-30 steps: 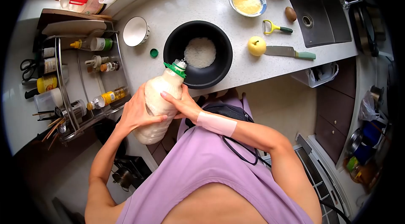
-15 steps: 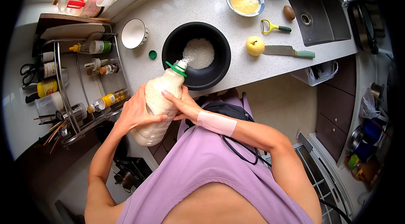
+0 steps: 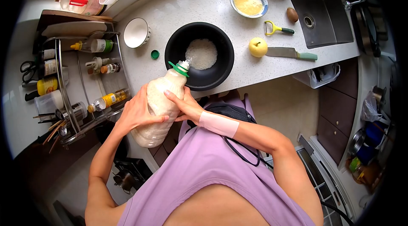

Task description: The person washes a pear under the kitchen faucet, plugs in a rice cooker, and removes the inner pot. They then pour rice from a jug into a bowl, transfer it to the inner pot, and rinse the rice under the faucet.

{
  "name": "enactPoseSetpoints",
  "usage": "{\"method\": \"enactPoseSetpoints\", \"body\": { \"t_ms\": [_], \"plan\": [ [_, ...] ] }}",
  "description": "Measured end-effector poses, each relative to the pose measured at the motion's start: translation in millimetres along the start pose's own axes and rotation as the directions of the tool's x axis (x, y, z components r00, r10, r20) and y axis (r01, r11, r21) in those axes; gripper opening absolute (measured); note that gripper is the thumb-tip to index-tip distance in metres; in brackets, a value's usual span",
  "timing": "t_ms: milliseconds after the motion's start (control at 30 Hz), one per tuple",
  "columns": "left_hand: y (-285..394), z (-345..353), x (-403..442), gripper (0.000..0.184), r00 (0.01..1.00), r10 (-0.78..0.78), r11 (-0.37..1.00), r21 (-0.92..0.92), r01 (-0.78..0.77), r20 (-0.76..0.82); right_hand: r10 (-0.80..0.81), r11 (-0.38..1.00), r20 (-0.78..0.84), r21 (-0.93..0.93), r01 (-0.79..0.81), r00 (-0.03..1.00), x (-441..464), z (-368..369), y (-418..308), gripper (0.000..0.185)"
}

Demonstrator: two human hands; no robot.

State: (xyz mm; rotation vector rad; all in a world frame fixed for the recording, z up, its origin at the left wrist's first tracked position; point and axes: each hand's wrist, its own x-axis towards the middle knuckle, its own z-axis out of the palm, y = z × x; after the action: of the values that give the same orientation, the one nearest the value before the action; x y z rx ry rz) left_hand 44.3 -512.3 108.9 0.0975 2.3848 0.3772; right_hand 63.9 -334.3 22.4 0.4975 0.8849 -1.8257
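Observation:
A large clear plastic bottle (image 3: pixel 160 92) full of white rice is tilted, its green-ringed neck over the edge of a round black pot (image 3: pixel 226 66). Rice (image 3: pixel 201 54) lies in a patch on the pot's bottom, and some grains show at the bottle's mouth. My left hand (image 3: pixel 137 113) grips the bottle's left side, with the thumb across its lower body. On the other side my right hand (image 3: pixel 185 106) wraps the bottle below the neck. A green cap (image 3: pixel 155 54) lies on the counter, left of the pot, near a white bowl (image 3: pixel 137 33).
Right of the pot are a yellow pear (image 3: pixel 258 47), a knife (image 3: pixel 282 52), a peeler (image 3: pixel 278 28) and a brown kiwi (image 3: pixel 292 14). Behind them stands a bowl of yellow mixture (image 3: pixel 248 2). A sink (image 3: pixel 327 17) is at right; a metal rack (image 3: pixel 76 85) with bottles stands left.
The counter and its items sit very slightly further right in view. Both hands keep their hold on the tilted bottle, with fewer grains visible at its mouth.

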Motion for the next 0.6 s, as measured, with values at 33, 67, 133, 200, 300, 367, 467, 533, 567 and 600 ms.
{"method": "enactPoseSetpoints", "body": {
  "t_ms": [33, 67, 133, 200, 300, 367, 467, 533, 567, 600],
  "plan": [
    [-0.2, -0.4, 0.3, 0.109, 1.000, 0.000, 1.000, 0.000, 0.000, 0.000, 0.002, 1.000, 0.005, 0.006, -0.002, 1.000, 0.6, -0.2, 1.0, 0.108],
    [-0.2, -0.8, 0.5, 0.109, 1.000, -0.005, 1.000, 0.005, 0.005, 0.006, 0.005, 1.000, 0.010, 0.012, -0.005, 1.000, 0.9, -0.4, 1.7, 0.108],
    [-0.6, -0.9, 0.3, 0.109, 1.000, -0.010, 1.000, 0.012, 0.010, 0.013, 0.007, 1.000, 0.012, 0.016, -0.007, 1.000, 1.3, -0.1, 2.4, 0.108],
    [-1.2, -0.8, 0.0, 0.109, 1.000, 0.009, 1.000, 0.011, -0.009, 0.001, 0.007, 1.000, 0.014, 0.021, -0.008, 1.000, 1.3, 0.3, 2.8, 0.108],
    [0.1, -2.4, -0.6, 0.110, 1.000, 0.005, 1.000, 0.006, -0.005, 0.009, 0.003, 1.000, 0.015, 0.021, -0.003, 1.000, 0.7, 0.8, 2.7, 0.109],
    [-1.7, -1.1, -0.4, 0.110, 1.000, 0.014, 1.000, 0.008, -0.014, 0.000, 0.002, 1.000, 0.011, 0.018, -0.003, 1.000, 0.2, 1.4, 2.7, 0.108],
    [-3.3, 1.2, -1.4, 0.111, 0.999, 0.029, 1.000, 0.006, -0.029, -0.030, -0.028, 1.000, -0.006, -0.002, 0.028, 1.000, -2.1, 3.5, 1.6, 0.108],
    [-3.8, 2.4, -4.4, 0.111, 0.998, 0.038, 0.999, 0.001, -0.038, -0.055, -0.075, 0.996, -0.026, -0.040, 0.074, 0.997, -6.2, 7.7, -1.2, 0.107],
    [-3.7, 3.1, -6.4, 0.111, 0.994, 0.058, 0.998, -0.006, -0.059, -0.091, -0.121, 0.990, -0.044, -0.075, 0.117, 0.992, -7.6, 9.5, -2.4, 0.106],
    [-4.1, 3.7, -8.4, 0.112, 0.989, 0.078, 0.997, -0.013, -0.080, -0.128, -0.125, 0.989, -0.045, -0.083, 0.121, 0.991, -7.8, 11.2, -2.5, 0.106]
  ]
}}
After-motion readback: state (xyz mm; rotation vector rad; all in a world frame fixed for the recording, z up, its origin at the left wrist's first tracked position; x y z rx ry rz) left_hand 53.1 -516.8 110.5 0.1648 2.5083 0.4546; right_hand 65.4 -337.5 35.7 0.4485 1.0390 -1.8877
